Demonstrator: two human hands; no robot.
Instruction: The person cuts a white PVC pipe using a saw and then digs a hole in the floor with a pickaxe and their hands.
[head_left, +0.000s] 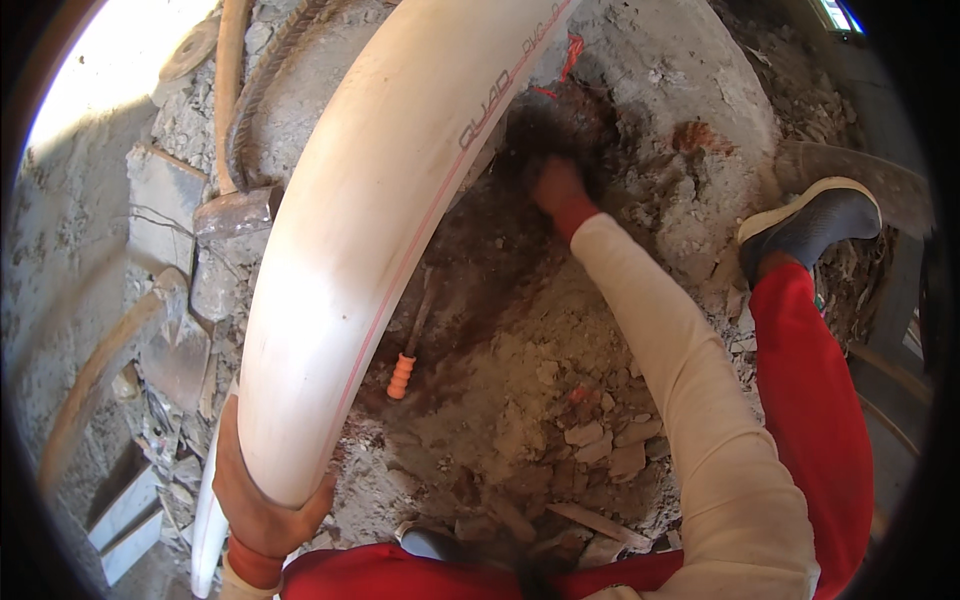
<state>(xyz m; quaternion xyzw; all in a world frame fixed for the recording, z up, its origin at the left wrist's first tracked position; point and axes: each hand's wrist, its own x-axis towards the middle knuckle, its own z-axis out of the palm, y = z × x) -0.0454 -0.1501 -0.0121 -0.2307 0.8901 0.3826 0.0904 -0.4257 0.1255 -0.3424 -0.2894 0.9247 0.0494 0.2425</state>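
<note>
A large white plastic pipe (330,290) slants from the top middle down to the lower left. My left hand (262,490) is wrapped round its near end, thumb on the right side. My right hand (560,188) reaches into a dark, dug-out hollow (590,115) beside the pipe's far part. Dark blur and shadow hide its fingers, and I cannot make out whether they hold anything. Between pipe and right arm, a tool with a ribbed orange handle (400,378) and a thin metal shaft lies on the dirt.
Left of the pipe are a sledgehammer (235,212), a bent ribbed steel bar (243,130) and a wooden-handled digging tool (110,370). Broken rubble (610,450) covers the ground near my legs. An orange-red scrap (572,58) lies by the hollow. A dark shoe (815,225) stands at right.
</note>
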